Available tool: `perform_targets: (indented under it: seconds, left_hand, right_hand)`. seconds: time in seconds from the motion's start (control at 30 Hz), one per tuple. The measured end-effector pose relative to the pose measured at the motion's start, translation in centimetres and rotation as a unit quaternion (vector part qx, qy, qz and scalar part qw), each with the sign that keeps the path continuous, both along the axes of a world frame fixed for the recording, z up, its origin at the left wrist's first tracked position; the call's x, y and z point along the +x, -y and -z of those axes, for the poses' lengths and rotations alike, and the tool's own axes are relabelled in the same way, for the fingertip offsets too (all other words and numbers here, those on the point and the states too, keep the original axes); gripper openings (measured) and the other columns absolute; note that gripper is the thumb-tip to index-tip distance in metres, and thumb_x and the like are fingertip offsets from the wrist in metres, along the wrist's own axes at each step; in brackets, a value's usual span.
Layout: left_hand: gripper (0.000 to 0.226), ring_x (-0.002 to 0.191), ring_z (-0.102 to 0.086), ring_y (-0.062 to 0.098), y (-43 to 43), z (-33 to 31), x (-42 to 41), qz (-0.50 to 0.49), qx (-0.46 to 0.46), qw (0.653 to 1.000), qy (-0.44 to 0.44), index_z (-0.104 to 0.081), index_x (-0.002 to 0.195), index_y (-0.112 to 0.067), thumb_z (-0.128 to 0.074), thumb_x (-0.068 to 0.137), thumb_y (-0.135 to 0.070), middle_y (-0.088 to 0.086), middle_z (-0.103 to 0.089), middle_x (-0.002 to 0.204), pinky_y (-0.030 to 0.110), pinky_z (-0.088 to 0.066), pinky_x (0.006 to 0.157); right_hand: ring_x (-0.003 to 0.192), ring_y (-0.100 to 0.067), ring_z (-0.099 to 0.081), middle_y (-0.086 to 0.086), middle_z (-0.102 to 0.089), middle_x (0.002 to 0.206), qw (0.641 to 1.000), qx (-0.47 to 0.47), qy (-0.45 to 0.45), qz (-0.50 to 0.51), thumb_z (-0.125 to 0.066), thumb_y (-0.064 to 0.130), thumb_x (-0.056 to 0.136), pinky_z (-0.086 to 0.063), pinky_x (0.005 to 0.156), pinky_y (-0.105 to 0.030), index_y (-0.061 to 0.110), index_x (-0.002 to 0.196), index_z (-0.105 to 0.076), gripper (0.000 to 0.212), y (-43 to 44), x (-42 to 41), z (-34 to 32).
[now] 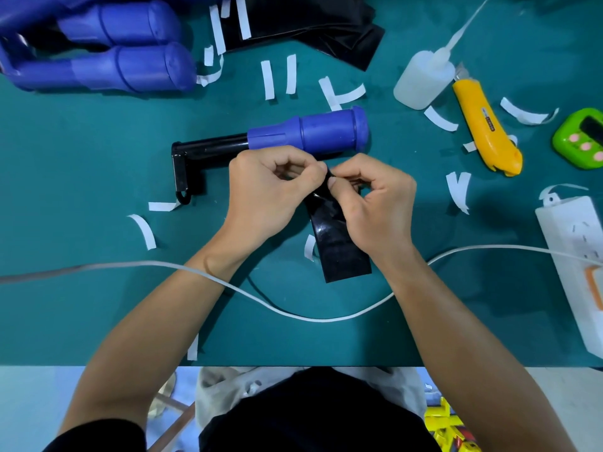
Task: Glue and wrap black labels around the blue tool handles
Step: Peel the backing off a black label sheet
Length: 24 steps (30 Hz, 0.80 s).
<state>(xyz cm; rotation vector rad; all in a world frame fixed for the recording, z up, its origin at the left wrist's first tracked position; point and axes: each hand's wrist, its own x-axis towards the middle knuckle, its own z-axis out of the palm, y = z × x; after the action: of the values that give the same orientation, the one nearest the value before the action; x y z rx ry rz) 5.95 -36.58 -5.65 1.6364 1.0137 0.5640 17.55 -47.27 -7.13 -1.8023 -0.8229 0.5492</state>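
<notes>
A tool with a blue handle (313, 132) and a black metal shaft (208, 148) lies across the middle of the green table. Just in front of it, my left hand (264, 194) and my right hand (375, 203) meet fingertip to fingertip and both pinch the far end of a glossy black label (339, 246). The label's near end hangs down toward me over the table. Its far end is hidden between my fingers.
Several blue-handled tools (107, 50) lie at the far left, with black label sheets (326, 24) behind. A glue bottle (424, 79), yellow utility knife (486, 128), green device (580, 138) and white power strip (577, 256) sit right. A white cable (293, 313) crosses near me. White backing strips (269, 79) lie scattered.
</notes>
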Motion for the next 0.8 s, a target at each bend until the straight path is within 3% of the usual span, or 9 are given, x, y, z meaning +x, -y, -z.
perform_targets:
  seconds: [0.17, 0.3, 0.4, 0.8]
  left_hand:
    - [0.014, 0.066, -0.070, 0.006, 0.2, -0.4, -0.1, 0.003, -0.020, 1.000, 0.018, -0.079, 0.075, -0.028, -0.080, 0.082, -0.016, -0.007, -0.078, 0.075, 0.020, -0.055, 0.067]
    - [0.017, 0.062, -0.071, 0.008, 0.4, -0.6, -0.1, 0.001, -0.031, 0.999, 0.008, -0.079, 0.074, -0.031, -0.079, 0.081, -0.016, -0.009, -0.077, 0.072, 0.019, -0.054, 0.060]
    - [0.014, 0.066, -0.075, 0.020, 0.4, -1.0, -0.2, 0.007, -0.044, 0.999, 0.001, -0.080, 0.075, -0.029, -0.079, 0.082, -0.017, -0.006, -0.077, 0.072, 0.024, -0.056, 0.057]
    - [0.024, 0.070, -0.075, 0.031, 0.3, -1.5, -0.1, 0.011, -0.096, 0.995, -0.012, -0.081, 0.074, -0.027, -0.078, 0.085, -0.006, 0.005, -0.077, 0.070, 0.021, -0.056, 0.056]
  right_hand:
    - [0.058, -0.030, -0.053, -0.012, -0.063, 0.064, 0.999, 0.008, 0.045, -0.005, -0.072, 0.002, 0.086, -0.045, 0.059, -0.041, 0.009, 0.079, -0.074, 0.010, 0.2, -0.1, 0.1]
    - [0.065, -0.017, -0.059, -0.001, -0.069, 0.071, 0.997, 0.038, 0.066, -0.010, -0.070, -0.002, 0.087, -0.049, 0.062, -0.037, 0.007, 0.077, -0.075, 0.013, 0.2, -0.1, 0.1]
    - [0.069, -0.022, -0.064, -0.002, -0.071, 0.074, 0.994, 0.051, 0.091, -0.019, -0.070, -0.005, 0.087, -0.052, 0.065, -0.040, 0.005, 0.077, -0.075, 0.015, 0.2, 0.2, 0.3]
    - [0.069, -0.030, -0.064, -0.007, -0.072, 0.076, 0.981, 0.061, 0.174, -0.056, -0.066, -0.013, 0.086, -0.052, 0.065, -0.045, 0.003, 0.076, -0.074, 0.020, 0.4, 0.5, 0.8]
